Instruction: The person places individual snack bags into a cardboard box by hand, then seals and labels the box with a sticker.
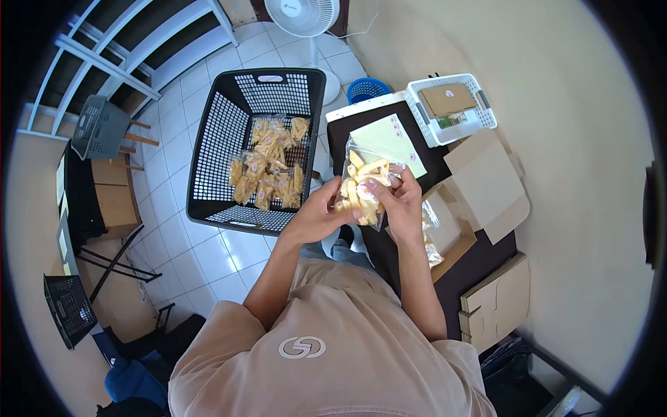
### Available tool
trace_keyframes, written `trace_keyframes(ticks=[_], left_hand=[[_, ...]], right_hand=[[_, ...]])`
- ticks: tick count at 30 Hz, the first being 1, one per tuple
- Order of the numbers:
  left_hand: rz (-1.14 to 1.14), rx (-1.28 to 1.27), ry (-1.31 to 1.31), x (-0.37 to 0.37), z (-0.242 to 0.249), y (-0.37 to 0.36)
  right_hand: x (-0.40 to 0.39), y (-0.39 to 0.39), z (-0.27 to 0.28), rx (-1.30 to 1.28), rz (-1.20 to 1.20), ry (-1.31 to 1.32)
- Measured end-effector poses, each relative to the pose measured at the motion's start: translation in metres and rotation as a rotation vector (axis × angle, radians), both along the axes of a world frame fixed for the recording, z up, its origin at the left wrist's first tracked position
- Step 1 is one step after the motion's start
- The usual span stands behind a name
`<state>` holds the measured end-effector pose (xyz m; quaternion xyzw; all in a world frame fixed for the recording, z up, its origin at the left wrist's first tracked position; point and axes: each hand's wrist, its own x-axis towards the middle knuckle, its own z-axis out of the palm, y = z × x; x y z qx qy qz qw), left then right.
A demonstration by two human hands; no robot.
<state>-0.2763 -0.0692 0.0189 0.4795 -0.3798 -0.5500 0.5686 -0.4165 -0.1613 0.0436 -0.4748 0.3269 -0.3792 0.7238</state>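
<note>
A clear bag of yellow snack sticks (365, 174) is held between both hands above the dark-covered table. My left hand (321, 212) grips its lower left side, fingers closed round the plastic. On the right side, my right hand (399, 201) is closed on the same bag, its thumb pressed near a small round sticker. Behind the bag lies a pale sheet with round stickers (399, 139). Left of my hands stands a black basket (222, 139) with several similar snack bags (271, 167) inside. An open cardboard box (455, 254) with clear packages in it sits beside my right forearm.
A white basket (434, 132) holding a brown cardboard piece stands at the table's far end. Flattened cardboard (493, 302) lies at the near right. A white fan (302, 17) and a blue bin (368, 89) are beyond the table.
</note>
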Motion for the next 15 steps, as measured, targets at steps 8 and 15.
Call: trace_keyframes(ticks=[8,15], left_hand=[[-0.099,0.068,-0.068,-0.029,0.017,-0.013],[-0.199,-0.028,-0.112,-0.021,0.026,-0.005]], right_hand=[[-0.045,0.003,0.006,0.065,-0.046,-0.047],[-0.063,0.01,0.0,0.07,-0.059,-0.09]])
